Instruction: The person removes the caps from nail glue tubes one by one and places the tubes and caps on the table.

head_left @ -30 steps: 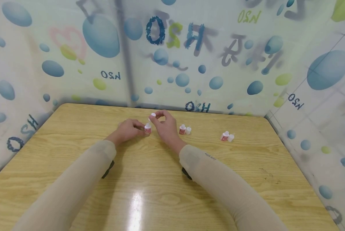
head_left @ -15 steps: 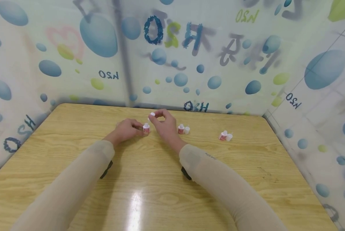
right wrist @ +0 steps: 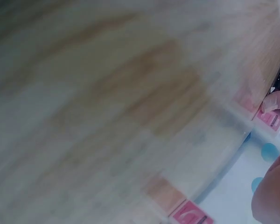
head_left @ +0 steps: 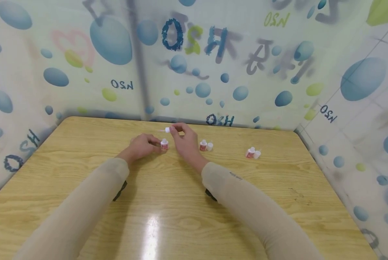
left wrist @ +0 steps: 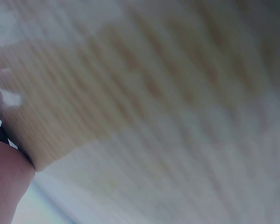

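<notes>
My left hand (head_left: 144,144) holds a small white bottle (head_left: 164,145) with a red label upright on the table, its neck uncapped. In the right wrist view, fingertips touch this same labelled bottle (right wrist: 272,120). Above it, my right hand (head_left: 186,141) pinches a white cap (head_left: 167,130) between thumb and finger. A thin pale stem sticks out of the cap toward the left, clear of the bottle. The left wrist view catches only part of the left hand (left wrist: 9,177) at its edge.
To the right on the wooden table (head_left: 187,216) stands a second uncapped bottle (head_left: 203,145) beside its white cap (head_left: 210,146). Farther right is a third bottle (head_left: 250,152) with a cap (head_left: 257,154) against it. A patterned curtain (head_left: 194,72) rises behind the table.
The cap in my right hand has tipped from stem down, just over the bottle's neck, to lying sideways with the stem pointing left. My left hand and its bottle stay in place.
</notes>
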### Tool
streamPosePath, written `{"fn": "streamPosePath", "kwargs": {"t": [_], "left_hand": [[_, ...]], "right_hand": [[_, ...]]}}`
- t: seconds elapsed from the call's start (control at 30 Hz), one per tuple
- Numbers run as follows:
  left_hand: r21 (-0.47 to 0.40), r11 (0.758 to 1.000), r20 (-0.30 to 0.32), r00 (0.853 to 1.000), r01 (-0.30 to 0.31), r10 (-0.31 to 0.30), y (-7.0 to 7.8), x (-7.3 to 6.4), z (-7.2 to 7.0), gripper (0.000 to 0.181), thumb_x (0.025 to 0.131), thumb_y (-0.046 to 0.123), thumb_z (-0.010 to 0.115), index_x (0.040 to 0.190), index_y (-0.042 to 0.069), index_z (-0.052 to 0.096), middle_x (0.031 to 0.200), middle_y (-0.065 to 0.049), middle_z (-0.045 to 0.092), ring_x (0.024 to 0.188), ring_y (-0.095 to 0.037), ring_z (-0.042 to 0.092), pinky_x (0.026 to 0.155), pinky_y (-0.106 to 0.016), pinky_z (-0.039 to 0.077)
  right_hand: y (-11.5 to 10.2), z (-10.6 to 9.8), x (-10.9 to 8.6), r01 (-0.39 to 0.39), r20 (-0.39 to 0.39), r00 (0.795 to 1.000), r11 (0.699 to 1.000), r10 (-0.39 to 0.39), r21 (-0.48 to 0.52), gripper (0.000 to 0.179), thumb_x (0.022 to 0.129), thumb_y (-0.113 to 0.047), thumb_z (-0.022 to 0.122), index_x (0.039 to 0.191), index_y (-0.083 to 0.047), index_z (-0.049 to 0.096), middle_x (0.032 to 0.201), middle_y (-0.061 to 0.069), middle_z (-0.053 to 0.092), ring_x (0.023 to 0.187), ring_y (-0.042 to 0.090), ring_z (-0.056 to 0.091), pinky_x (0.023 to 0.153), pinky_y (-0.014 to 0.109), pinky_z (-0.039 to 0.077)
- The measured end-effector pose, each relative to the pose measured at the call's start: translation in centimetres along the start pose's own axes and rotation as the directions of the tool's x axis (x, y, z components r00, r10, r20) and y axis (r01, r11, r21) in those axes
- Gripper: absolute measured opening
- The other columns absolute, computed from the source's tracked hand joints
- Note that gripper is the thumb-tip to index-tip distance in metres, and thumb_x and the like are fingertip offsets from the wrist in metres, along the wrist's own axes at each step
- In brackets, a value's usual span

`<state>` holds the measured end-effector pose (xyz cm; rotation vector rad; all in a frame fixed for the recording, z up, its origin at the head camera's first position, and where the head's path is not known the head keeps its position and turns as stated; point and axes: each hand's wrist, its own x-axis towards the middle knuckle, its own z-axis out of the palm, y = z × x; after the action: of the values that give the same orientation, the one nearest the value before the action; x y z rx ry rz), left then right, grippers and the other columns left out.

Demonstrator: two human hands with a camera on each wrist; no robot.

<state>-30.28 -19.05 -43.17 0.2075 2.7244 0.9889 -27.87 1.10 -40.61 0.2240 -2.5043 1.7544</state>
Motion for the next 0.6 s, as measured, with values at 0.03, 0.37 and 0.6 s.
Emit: {"fn": "streamPosePath", "kwargs": {"t": [0.03, 0.37, 0.6], "left_hand": [[-0.002, 1.0, 0.001, 1.0, 0.004, -0.004, 0.0, 0.0, 0.0, 0.05, 0.092, 0.046, 0.078, 0.131, 0.015, 0.076, 0.145, -0.014, 0.068, 0.141, -0.039, 0.054, 0.123, -0.064, 0.022], [0.005, 1.0, -0.014, 1.0, -0.01, 0.01, -0.1, -0.09, -0.03, 0.048, 0.091, 0.049, 0.079, 0.127, 0.017, 0.079, 0.137, -0.011, 0.073, 0.136, -0.038, 0.058, 0.122, -0.065, 0.02], [0.025, 0.999, -0.021, 0.999, -0.023, 0.024, -0.06, 0.07, 0.02, 0.046, 0.092, 0.044, 0.079, 0.128, 0.016, 0.079, 0.138, -0.012, 0.073, 0.135, -0.038, 0.06, 0.121, -0.066, 0.022]], "right_hand": [[0.04, -0.09, -0.01, -0.016, -0.001, 1.0, 1.0, 0.016, 0.008, 0.03, 0.109, -0.041, 0.061, 0.126, -0.018, 0.068, 0.123, 0.001, 0.069, 0.105, 0.017, 0.066, 0.098, 0.036, 0.06], [0.32, -0.55, -0.18, -0.113, 0.043, 0.993, 0.993, 0.111, 0.036, 0.024, 0.1, -0.038, 0.075, 0.105, -0.018, 0.062, 0.113, 0.004, 0.067, 0.06, 0.013, 0.054, 0.057, 0.025, 0.046], [0.93, -0.33, 0.17, -0.059, 0.073, 0.995, 0.996, 0.065, -0.07, 0.033, 0.103, -0.029, 0.072, 0.132, -0.013, 0.071, 0.119, 0.004, 0.07, 0.075, 0.012, 0.058, 0.065, 0.024, 0.05]]}}
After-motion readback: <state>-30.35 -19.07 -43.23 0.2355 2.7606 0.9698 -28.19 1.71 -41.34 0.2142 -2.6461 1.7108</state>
